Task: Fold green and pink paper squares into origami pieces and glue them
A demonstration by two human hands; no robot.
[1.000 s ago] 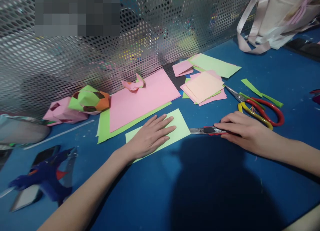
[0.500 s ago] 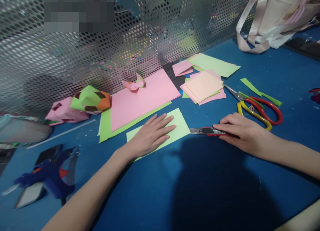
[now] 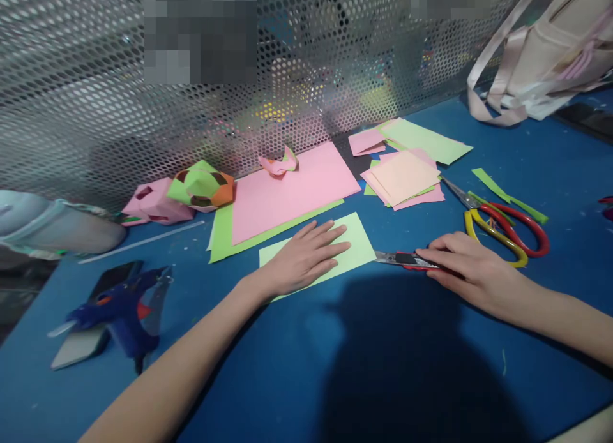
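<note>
Flat on a light green sheet of paper (image 3: pixel 358 240) lies my left hand (image 3: pixel 306 256), fingers stretched out and holding nothing. My right hand (image 3: pixel 467 264) is closed round a red and black utility knife (image 3: pixel 407 258) lying low over the table. Its blade points left, and the tip is at the sheet's right edge; whether it is under the paper I cannot tell. Just beyond my right hand are scissors (image 3: pixel 498 229) with red and yellow handles.
Behind the sheet lie large pink paper (image 3: pixel 292 194) and a stack of cut squares (image 3: pixel 405 175). Folded paper shapes (image 3: pixel 198 184) stand by the perforated metal screen (image 3: pixel 306 66). A blue glue gun (image 3: pixel 122 315) rests over a phone (image 3: pixel 79 347) at left; a bag (image 3: pixel 550 60) stands back right.
The camera view has shifted, so the whole scene sits further right. My left hand stays flat on the green sheet, and the knife remains at its right edge.
</note>
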